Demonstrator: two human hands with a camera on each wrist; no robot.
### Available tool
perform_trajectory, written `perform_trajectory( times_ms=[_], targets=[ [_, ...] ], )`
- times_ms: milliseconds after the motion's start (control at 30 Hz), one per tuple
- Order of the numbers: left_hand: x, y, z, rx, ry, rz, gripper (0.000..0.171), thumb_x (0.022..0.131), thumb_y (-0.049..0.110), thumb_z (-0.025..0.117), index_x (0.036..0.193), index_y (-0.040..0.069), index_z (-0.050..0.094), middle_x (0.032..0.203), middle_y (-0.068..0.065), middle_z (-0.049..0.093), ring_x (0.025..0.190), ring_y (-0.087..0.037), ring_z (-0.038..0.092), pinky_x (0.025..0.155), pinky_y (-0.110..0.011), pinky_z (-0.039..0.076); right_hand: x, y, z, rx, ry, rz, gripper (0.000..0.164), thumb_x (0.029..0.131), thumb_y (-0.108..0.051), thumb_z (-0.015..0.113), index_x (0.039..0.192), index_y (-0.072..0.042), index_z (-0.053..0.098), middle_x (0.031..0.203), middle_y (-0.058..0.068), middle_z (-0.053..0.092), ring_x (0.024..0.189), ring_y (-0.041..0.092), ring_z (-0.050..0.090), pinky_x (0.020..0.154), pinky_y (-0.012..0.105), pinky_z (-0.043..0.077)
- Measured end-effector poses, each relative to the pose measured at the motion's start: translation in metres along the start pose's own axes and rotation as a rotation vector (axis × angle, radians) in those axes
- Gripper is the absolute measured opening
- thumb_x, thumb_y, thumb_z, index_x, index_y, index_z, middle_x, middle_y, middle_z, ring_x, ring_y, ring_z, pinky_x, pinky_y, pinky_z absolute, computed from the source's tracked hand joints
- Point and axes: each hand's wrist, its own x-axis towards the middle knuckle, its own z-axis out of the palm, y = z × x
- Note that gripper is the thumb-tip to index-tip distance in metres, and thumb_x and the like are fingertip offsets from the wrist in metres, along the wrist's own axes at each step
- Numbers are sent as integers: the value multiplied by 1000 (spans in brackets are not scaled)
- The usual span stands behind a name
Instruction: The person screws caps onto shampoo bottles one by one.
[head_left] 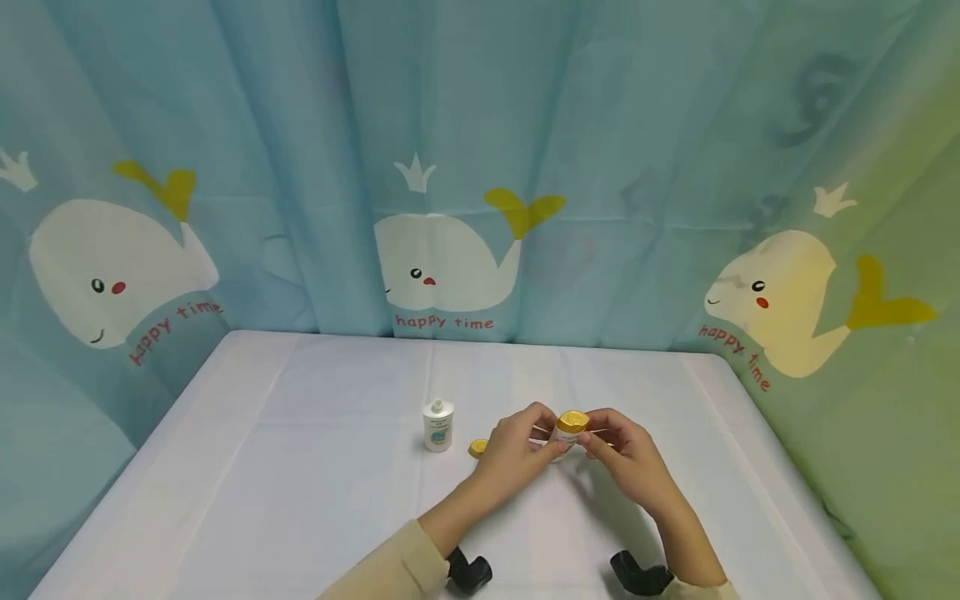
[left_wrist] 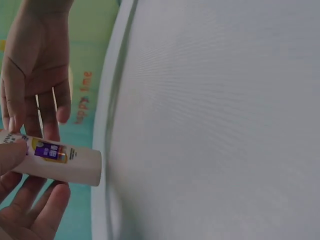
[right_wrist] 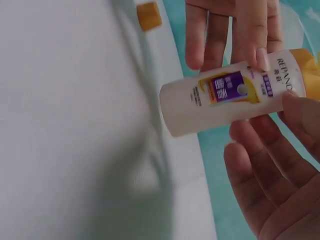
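Observation:
Both hands are on a white shampoo-style bottle (right_wrist: pixel 185 107) with a gold cap (head_left: pixel 573 421), held over the table with the cap upward. My left hand (head_left: pixel 513 446) grips its body between thumb and fingers. On the other side, my right hand (head_left: pixel 630 458) pinches it close below the cap, thumb in front and the other fingers loosely bent. A purple and yellow label (right_wrist: pixel 222 89) shows in the right wrist view. Left of the hands, a second white bottle (head_left: pixel 438 429) stands upright, its narrow nozzle uncovered. A loose gold cap (head_left: pixel 477 448) lies on the table, partly hidden by my left hand.
A white-covered table (head_left: pixel 300 500) spreads under the hands. Behind it and at both sides hangs a blue-green curtain (head_left: pixel 285 167) with whale prints. Black camera mounts (head_left: pixel 637 573) sit at the wrists, near the beige sleeves (head_left: pixel 401 567).

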Motion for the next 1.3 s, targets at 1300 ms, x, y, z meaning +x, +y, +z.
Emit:
perform_trajectory(
  times_ms=[1300],
  targets=[
    [-51,31,-103,-71,151,336,31,95,7,67,124,11,59,120,-2,65,113,-17,63,91,-37,55,-4,-61,7,-152,480,-317,43,79,12,75,118,-1,64,112,11,68,99,12,63,76,17,50]
  ],
)
